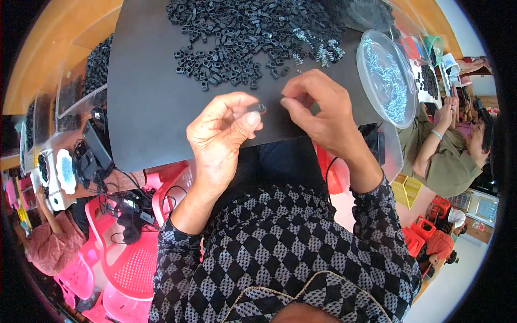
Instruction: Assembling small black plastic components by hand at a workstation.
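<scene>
My left hand (218, 126) is closed over the near part of the dark table, pinching a small black plastic part (257, 108) between thumb and fingers. To its right, my right hand (326, 102) has thumb and forefinger pressed together; whatever they hold, if anything, is too small to make out. The two hands are a short way apart. Beyond them spreads a large pile of similar black plastic parts (237, 40). Several small metal springs (327, 53) lie at the pile's right edge.
A round clear tub (371, 91) with many small springs stands at the table's right edge. Clear bins of black parts (97, 64) and a black power adapter (98, 141) are at the left. Pink chairs (134, 269) stand lower left. Other people sit at both sides.
</scene>
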The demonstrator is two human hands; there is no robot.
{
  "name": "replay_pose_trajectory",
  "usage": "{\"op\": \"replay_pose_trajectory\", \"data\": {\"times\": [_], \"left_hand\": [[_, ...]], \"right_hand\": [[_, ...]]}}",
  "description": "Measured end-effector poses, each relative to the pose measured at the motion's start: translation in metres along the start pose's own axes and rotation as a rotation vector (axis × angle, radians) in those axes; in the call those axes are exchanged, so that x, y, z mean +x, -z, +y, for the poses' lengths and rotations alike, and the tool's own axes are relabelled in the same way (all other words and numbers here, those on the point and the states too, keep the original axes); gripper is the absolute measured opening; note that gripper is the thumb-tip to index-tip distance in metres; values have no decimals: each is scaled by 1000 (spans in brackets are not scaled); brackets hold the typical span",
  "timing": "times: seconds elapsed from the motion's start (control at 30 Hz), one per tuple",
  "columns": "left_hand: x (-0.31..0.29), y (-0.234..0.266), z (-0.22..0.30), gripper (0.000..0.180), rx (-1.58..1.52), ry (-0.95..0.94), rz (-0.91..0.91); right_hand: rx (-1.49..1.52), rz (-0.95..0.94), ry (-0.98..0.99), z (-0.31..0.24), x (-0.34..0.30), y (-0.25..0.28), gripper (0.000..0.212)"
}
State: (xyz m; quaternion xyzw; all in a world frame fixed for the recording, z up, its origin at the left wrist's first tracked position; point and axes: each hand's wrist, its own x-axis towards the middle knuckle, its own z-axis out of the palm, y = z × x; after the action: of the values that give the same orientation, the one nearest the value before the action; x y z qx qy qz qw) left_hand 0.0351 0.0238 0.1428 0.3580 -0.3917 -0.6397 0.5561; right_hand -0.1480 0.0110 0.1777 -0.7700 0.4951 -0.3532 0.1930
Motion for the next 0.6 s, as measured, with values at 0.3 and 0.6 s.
{"op": "replay_pose_trajectory", "data": {"times": [0.3, 0.6], "left_hand": [[-1, -4, 1, 21, 50, -8, 18], [1, 3, 3, 22, -35, 16, -88]], "right_hand": [[322, -147, -51, -19, 11, 8, 17], [410, -71, -151, -27, 13, 7, 18]]}}
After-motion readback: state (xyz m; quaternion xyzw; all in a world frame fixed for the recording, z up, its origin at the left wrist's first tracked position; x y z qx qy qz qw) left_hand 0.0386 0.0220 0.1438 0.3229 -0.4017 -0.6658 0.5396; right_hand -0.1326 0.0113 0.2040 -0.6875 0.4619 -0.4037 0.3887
